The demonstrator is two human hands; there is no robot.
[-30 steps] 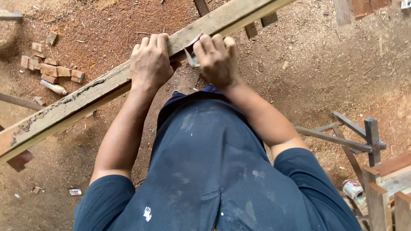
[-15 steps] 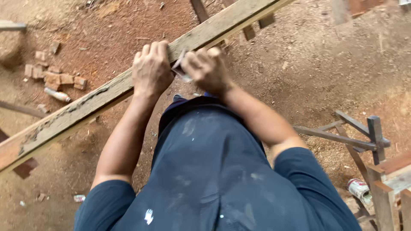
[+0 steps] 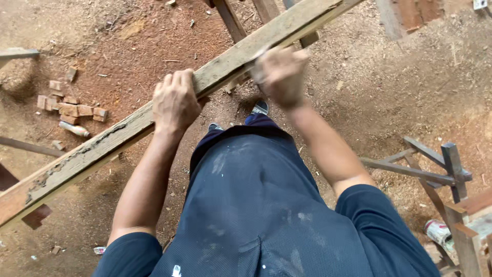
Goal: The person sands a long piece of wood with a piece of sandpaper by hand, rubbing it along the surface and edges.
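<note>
1. head view looks down over a dark blue shirt [image 3: 256, 215] to a long weathered wooden plank [image 3: 128, 128] running aslant from lower left to upper right, above the sawdust-strewn ground [image 3: 389, 102].
2. left hand [image 3: 176, 102] lies over the plank's top edge, fingers curled around it, holding it.
3. right hand [image 3: 281, 76] is blurred, pressed against the plank further up; it seems closed on something small (cannot tell what).
4. small cut wood blocks [image 3: 69, 106] lie on the ground to the left, well apart from the hands.
5. a wooden trestle [image 3: 435, 169] stands at right.
</note>
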